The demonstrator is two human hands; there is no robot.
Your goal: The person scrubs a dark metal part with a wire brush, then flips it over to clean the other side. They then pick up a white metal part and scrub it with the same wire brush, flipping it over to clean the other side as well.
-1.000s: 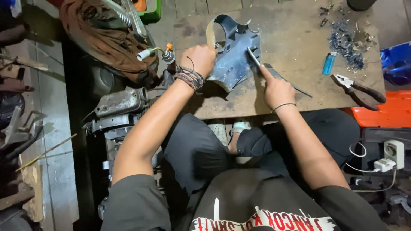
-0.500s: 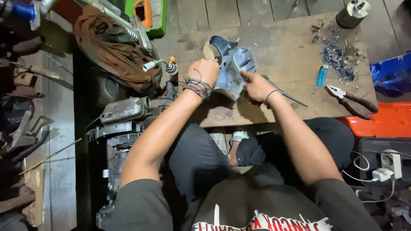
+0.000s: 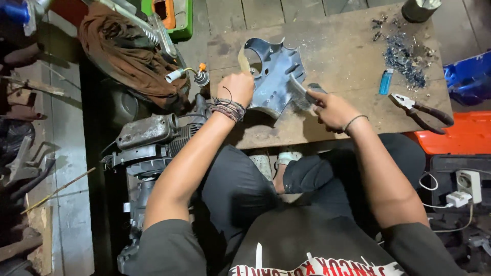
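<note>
A dark blue plastic cover panel [image 3: 276,71] with a round cut-out stands tilted on the wooden board [image 3: 337,46]. My left hand [image 3: 237,88], with several cord bracelets on the wrist, grips the panel's lower left edge. My right hand [image 3: 330,108] is closed around the dark handle of a knife [image 3: 302,91], whose blade lies against the panel's right side.
Pliers [image 3: 422,113], a blue lighter [image 3: 385,82], a pile of blue shavings [image 3: 404,53] and a metal can [image 3: 418,9] sit on the board's right. An engine block [image 3: 148,135], a brown cloth [image 3: 128,51] and a green box [image 3: 171,13] lie left; a power strip [image 3: 465,186] lies right.
My right hand has shifted from pressing on the panel to gripping the knife handle and drawn back to the right, with the blade on the panel's edge. The left hand keeps its grip.
</note>
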